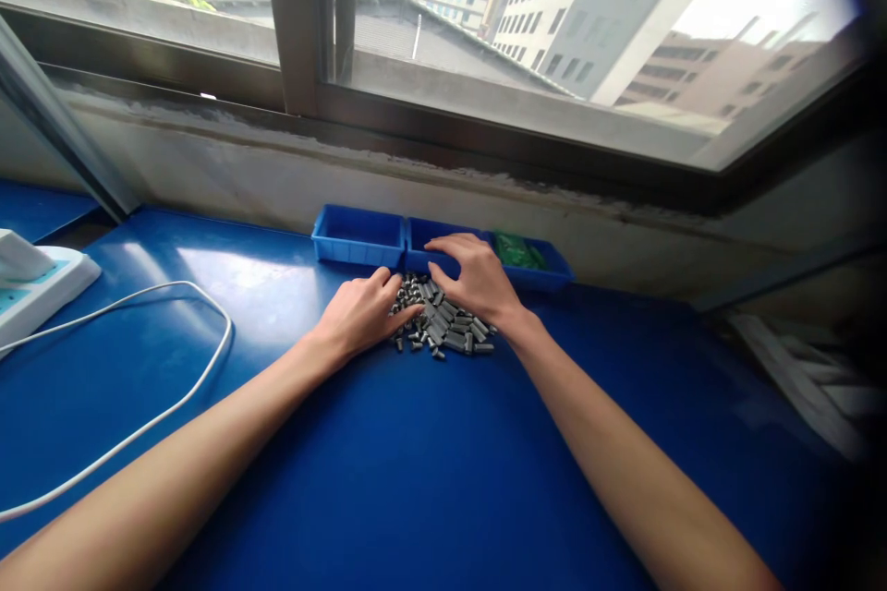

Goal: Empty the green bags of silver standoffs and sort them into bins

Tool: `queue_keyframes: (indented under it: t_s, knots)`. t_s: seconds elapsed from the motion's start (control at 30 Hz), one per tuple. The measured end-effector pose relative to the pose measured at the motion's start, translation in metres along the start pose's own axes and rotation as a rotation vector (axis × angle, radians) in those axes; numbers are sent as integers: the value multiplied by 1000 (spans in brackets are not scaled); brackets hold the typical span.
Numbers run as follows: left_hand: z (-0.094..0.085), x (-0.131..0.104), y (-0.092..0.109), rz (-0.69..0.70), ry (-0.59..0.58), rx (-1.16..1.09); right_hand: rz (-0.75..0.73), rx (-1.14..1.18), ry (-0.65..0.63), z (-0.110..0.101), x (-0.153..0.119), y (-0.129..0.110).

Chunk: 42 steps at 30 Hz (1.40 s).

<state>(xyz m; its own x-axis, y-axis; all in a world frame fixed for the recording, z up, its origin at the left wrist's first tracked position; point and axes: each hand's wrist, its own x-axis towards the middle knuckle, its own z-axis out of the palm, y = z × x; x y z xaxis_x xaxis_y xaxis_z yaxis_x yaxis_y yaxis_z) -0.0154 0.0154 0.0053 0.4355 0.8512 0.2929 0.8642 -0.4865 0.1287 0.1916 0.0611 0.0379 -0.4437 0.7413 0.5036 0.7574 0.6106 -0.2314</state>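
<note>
From where I stand, reading the table as a clock with the heap of metal pieces (438,323) at its centre and the window at twelve, spillage seems the likeliest trouble: loose bits already lie along the six o'clock fringe, and a careless sweep of either hand could send more across the smooth blue tabletop (443,480). Short and longer pieces lie close together, so a hasty scoop might well mix them. The left hand (364,307) rests palm down at nine o'clock, fingers curled against the heap and thumb stretched over it; I can't tell whether it grips anything. The right hand (475,275) arches at one o'clock, thumb and forefinger parted with nothing visible between them, close enough to the bins that a knuckle might knock one. Of these, the left bin (357,251), towards half past ten, shows its bare inner walls; the middle bin (417,259), at twelve, is partly hidden by the fingers; the right bin (544,279), near two, holds something green (516,249).
</note>
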Motion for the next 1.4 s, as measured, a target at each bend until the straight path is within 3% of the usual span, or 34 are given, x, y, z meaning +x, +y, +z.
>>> queue_keyframes:
  t_s: [0.23, 0.43, 0.6, 0.8, 0.93, 1.03, 1.2, 1.3, 1.4]
  knots:
    - [2, 11, 6, -13, 61, -167, 68, -115, 80, -18, -32, 16]
    - [2, 18, 21, -20, 226, -60, 225, -140, 242, -26, -59, 36]
    - [5, 20, 30, -121, 293, -5, 220, -137, 213, -20, -77, 41]
    - [10, 24, 23, -198, 302, -153, 196, -101, 215, -16, -76, 42]
    - [11, 25, 12, -132, 309, -185, 244, -120, 278, -20, -77, 48]
    - [9, 24, 8, -104, 295, -176, 401, -234, 360, -23, -81, 57]
    - [-1, 25, 23, -42, 336, -176, 627, -282, 248, -33, -91, 81]
    - [-6, 29, 43, 103, 296, -159, 604, -182, 206, -49, -96, 95]
    - [-5, 34, 63, 232, 240, -139, 480, -23, 136, -70, -105, 105]
